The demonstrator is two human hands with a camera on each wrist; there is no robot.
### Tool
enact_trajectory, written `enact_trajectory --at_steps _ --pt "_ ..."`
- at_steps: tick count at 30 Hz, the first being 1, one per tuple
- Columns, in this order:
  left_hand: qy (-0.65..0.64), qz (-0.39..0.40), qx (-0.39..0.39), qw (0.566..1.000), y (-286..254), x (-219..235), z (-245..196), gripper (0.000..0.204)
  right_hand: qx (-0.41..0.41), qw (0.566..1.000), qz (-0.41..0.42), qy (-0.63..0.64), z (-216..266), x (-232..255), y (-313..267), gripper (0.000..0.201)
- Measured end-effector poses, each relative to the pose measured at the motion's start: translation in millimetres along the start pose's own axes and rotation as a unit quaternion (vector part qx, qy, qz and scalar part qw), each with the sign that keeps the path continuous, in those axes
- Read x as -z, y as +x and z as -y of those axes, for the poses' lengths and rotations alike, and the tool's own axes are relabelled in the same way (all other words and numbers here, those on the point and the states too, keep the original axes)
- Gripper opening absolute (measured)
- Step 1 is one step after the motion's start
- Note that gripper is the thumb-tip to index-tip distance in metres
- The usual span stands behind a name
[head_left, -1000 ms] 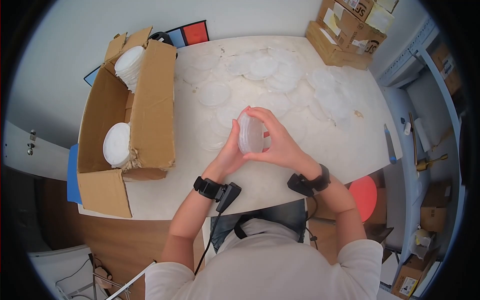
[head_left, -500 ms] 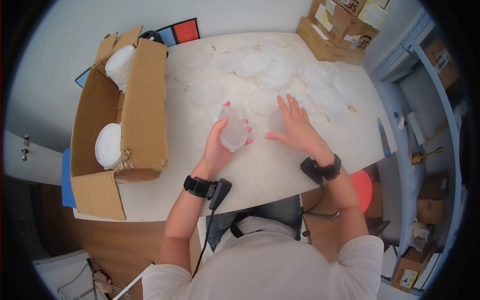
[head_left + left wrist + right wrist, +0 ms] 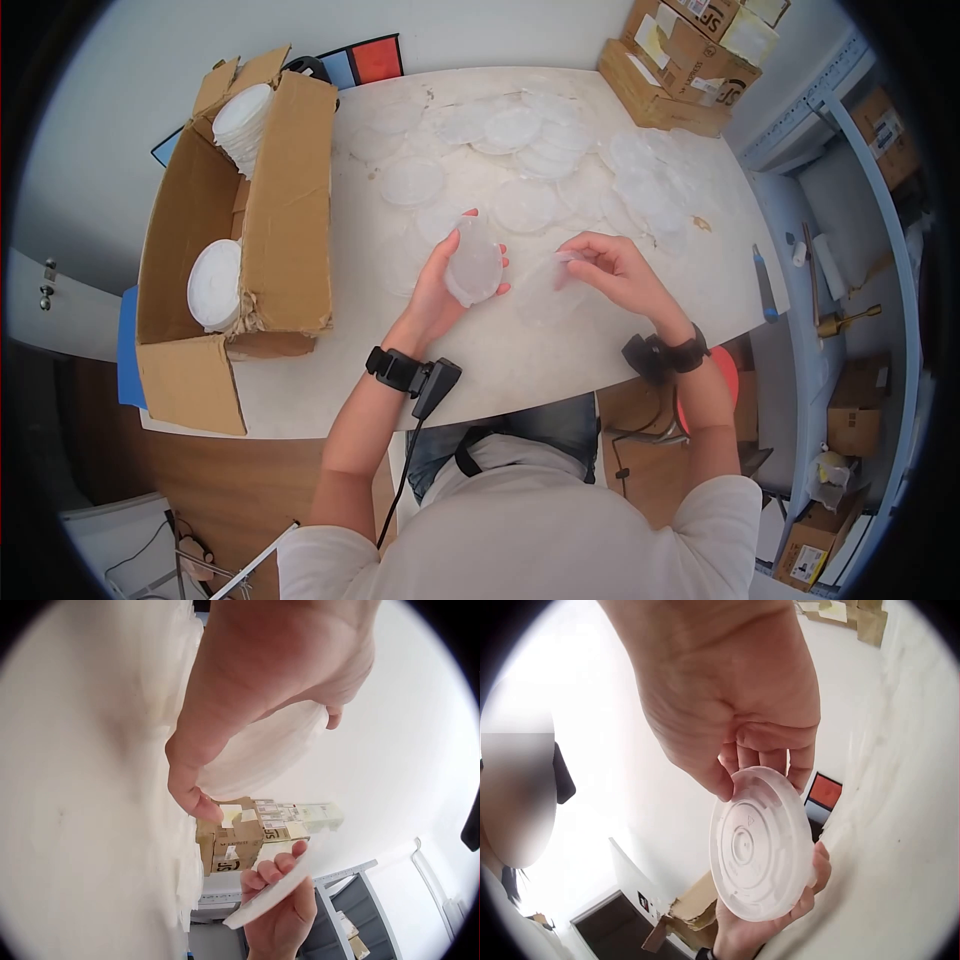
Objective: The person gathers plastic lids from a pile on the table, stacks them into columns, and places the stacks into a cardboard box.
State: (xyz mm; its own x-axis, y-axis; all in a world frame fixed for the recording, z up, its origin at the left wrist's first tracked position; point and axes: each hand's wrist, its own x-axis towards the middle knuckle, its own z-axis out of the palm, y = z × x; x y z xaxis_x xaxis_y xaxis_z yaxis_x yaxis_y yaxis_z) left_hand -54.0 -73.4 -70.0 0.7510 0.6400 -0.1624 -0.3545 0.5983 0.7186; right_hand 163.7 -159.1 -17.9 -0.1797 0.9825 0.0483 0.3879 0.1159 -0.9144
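My left hand [image 3: 430, 292] grips a small stack of translucent round plastic lids [image 3: 474, 262], thumb on one side and fingertips showing past the other. In the left wrist view this stack [image 3: 262, 750] lies tilted within the fingers. Just to the right, my right hand [image 3: 632, 277] pinches one lid [image 3: 546, 292] by its edge, with thumb and fingers together. Seen from the right wrist, that lid [image 3: 751, 859] hangs tilted and shows raised rings on its face; part of the left hand [image 3: 742, 930] appears behind it.
Many loose lids [image 3: 525, 205] are spread over the white table [image 3: 500, 365]. An open cardboard box [image 3: 290, 210] with stacks of white lids [image 3: 215, 285] stands at the left. Shipping boxes [image 3: 690, 75] occupy the back right corner; a blue-handled tool [image 3: 765, 285] lies by the right edge.
Both hands were together around the stack; then the right hand moved away to the right, fingers spread near a lid. Now its fingers pinch a single lid, while the left keeps the stack.
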Motion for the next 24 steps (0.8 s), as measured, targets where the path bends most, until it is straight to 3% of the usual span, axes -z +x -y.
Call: enact_trajectory --at_steps 2,3,5,9,14,18,21,24 --pt "-0.003 0.028 0.015 1.0 0 -2 4 0.062 -0.023 0.985 0.024 0.17 6 -13 9 0.015" --pt "-0.007 0.056 0.029 0.998 0 -3 6 0.066 -0.022 0.985 0.023 0.171 5 -20 16 0.015" --pt "-0.019 0.092 0.052 0.994 -1 -4 11 0.068 0.078 0.987 -0.023 0.139 -1 -30 30 0.016" --pt "-0.043 0.164 0.08 0.982 -2 -6 12 0.073 0.101 0.994 -0.036 0.037 -9 -38 42 0.016" --pt "-0.044 0.109 0.08 0.99 -6 -7 11 0.07 0.132 0.98 -0.132 -0.062 -9 -57 45 0.02" --pt "-0.054 0.136 0.076 0.986 -4 -4 11 0.066 0.093 0.991 -0.082 -0.056 -16 -48 49 0.024" --pt "-0.037 0.071 0.066 0.995 -2 -6 11 0.063 0.118 0.984 -0.116 -0.072 -3 -51 44 0.04" --pt "-0.076 0.071 0.058 0.993 2 0 9 0.058 0.152 0.978 -0.108 -0.089 13 -58 34 0.06"
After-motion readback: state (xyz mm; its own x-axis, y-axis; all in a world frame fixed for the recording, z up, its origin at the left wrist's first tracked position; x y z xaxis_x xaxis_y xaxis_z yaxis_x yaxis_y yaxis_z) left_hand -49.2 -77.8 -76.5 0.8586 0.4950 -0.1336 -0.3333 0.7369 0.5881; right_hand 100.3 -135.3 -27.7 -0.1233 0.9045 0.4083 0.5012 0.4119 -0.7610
